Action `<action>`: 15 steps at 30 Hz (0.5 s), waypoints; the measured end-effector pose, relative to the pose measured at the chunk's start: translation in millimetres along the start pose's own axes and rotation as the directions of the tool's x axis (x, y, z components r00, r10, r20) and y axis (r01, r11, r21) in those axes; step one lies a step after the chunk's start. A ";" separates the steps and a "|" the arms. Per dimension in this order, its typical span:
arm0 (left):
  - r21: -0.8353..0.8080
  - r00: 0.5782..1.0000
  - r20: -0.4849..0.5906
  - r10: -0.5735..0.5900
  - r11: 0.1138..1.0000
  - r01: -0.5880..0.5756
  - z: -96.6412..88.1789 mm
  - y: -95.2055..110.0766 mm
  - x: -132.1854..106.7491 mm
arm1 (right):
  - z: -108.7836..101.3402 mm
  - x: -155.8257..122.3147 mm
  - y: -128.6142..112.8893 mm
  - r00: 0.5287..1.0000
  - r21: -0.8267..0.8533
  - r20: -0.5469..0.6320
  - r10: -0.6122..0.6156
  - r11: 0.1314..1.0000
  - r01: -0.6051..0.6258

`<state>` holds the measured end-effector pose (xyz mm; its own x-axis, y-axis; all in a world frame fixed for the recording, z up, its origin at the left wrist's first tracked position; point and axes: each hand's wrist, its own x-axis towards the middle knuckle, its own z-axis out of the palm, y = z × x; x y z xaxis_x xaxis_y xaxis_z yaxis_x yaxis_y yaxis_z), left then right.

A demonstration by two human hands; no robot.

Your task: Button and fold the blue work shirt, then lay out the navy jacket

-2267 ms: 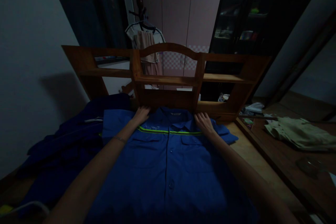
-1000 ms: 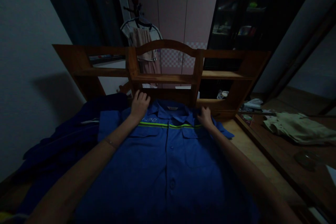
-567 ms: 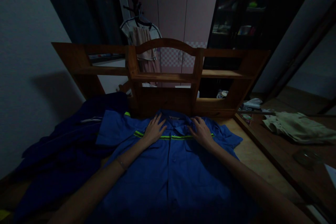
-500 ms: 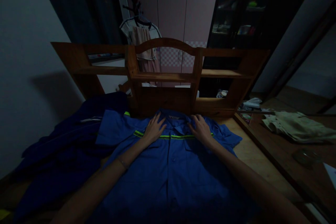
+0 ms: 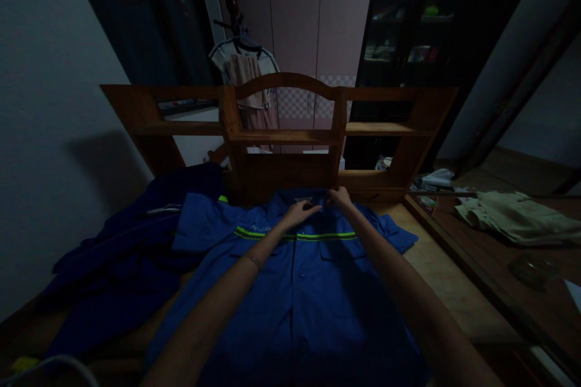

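Note:
A blue short-sleeved work shirt [image 5: 267,296] with yellow-green stripes lies spread front up, its collar toward the wooden headboard. My right hand [image 5: 340,198] pinches the right side of the shirt's collar [image 5: 325,196], its fingertips partly hidden. Just left of it, my left hand [image 5: 300,214] hovers at the collar opening. The left thumb and fingers are apart, with nothing visible between them. Both forearms cross over the shirt front. Part of the chest lettering [image 5: 259,227] shows beside my left forearm.
Dark blue clothing [image 5: 122,254] is heaped at the left. The wooden headboard [image 5: 285,136] with shelves stands behind the shirt. On the brown surface at right are folded pale cloth [image 5: 512,217] and a glass dish [image 5: 533,269]. A white cord [image 5: 68,363] curves at lower left.
My left hand has moved right from the shirt's left shoulder to the collar opening. My right hand has gone from lying flat to pinching the collar. A white cord has come into view.

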<state>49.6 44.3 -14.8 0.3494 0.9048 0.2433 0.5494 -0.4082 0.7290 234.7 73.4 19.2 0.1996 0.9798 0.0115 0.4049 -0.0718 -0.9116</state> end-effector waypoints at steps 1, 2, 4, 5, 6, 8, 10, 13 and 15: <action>-0.052 0.999 0.032 -0.015 0.999 0.017 3.7 -0.1 4.8 | 0.5 2.3 1.0 1.000 0.095 0.012 0.017 0.995 -0.018; -0.102 0.998 0.062 -0.026 0.994 0.032 6.2 -0.6 9.8 | 1.7 3.3 2.7 0.999 0.187 0.023 0.031 0.982 -0.035; -0.187 0.993 0.109 -0.041 0.980 0.061 8.4 -3.0 20.0 | 6.0 1.7 9.1 0.998 0.350 0.030 0.048 0.935 -0.055; -0.220 0.990 0.128 -0.051 0.972 0.079 8.4 -4.7 24.6 | 9.0 -0.5 13.9 0.998 0.419 0.021 0.054 0.906 -0.058; -0.245 0.987 0.144 -0.065 0.965 0.099 7.9 -6.7 28.7 | 12.4 -3.2 19.5 0.998 0.477 0.006 0.060 0.877 -0.056; -0.275 0.980 0.171 -0.099 0.951 0.144 5.9 -10.4 34.2 | 19.3 -9.2 32.4 0.996 0.566 -0.033 0.078 0.823 -0.046; -0.295 0.971 0.203 -0.125 0.938 0.182 3.2 -12.4 35.8 | 24.8 -14.1 45.7 0.993 0.626 -0.072 0.088 0.779 -0.024; -0.329 0.958 0.261 -0.122 0.921 0.207 -0.6 -11.5 35.7 | 28.0 -16.5 61.6 0.991 0.676 -0.115 0.071 0.737 0.026; -0.357 0.953 0.284 -0.108 0.910 0.210 -1.0 -9.8 38.5 | 27.8 -14.7 68.2 0.991 0.684 -0.127 0.050 0.728 0.051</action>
<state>57.0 83.2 -12.0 0.4895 0.8716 -0.0287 0.3022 -0.1386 0.9431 234.5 59.3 -54.5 0.3314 0.9433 0.0184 -0.3055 0.1257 -0.9439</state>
